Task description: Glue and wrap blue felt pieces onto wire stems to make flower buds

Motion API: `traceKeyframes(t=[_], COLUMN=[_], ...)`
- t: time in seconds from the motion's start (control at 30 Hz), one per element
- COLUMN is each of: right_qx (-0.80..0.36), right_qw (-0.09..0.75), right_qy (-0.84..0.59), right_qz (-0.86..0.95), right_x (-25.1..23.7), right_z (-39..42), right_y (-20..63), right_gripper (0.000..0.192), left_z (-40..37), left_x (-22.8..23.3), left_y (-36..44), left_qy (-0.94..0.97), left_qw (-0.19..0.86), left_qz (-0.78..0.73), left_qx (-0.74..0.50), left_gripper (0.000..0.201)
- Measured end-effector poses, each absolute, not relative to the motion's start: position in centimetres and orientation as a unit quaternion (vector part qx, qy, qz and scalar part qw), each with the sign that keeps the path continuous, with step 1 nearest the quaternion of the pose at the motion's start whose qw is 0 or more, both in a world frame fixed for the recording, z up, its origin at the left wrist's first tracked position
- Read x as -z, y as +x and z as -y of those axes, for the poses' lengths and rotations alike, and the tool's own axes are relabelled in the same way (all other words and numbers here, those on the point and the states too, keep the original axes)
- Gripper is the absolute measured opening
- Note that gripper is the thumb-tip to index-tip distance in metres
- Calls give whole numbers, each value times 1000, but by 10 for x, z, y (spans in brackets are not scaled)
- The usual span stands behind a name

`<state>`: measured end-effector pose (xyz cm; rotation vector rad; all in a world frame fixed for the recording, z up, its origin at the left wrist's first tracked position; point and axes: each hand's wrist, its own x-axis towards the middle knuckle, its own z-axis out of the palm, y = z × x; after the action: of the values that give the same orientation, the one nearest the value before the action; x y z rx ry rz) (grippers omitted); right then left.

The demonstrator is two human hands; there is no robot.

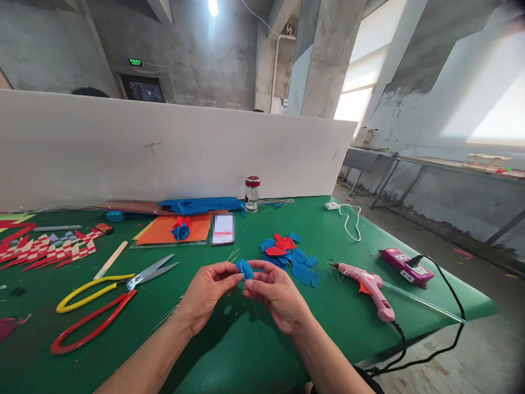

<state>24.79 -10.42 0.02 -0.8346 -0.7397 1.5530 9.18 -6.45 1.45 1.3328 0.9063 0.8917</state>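
From the head view we see the left hand (207,293) and the right hand (275,293) meeting above the green table (246,350), both pinching a small blue felt piece (245,269) between thumbs and fingertips, just over the table's near middle. Beyond the right hand lies a pile of blue and red felt scraps (287,254) (some overlapping). Large scissors (110,298) with one yellow and one red handle rest to the left, blades apart. A pink glue gun (369,287) lies to the right, near a purple power strip (406,266).
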Motion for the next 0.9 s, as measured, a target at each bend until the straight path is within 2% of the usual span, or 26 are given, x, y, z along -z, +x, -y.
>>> traceKeyframes(t=[0.57,0.77,0.9], right_qx=[-644,-551,-517], right_qw=[585,630,628], right_qy=[-368,-410,-432], right_qz=[328,363,389], right_x=[8,13,14], right_z=[104,102,101], right_y=[238,228,228], right_gripper=[47,33,26], left_z=[67,67,67], left_x=[-18,-16,-15], left_y=[97,97,96], left_qy=[528,544,544], left_qw=[598,573,578], left_qz=[-415,-423,-423], left_qx=[-439,-443,-437], left_gripper=[31,30,29])
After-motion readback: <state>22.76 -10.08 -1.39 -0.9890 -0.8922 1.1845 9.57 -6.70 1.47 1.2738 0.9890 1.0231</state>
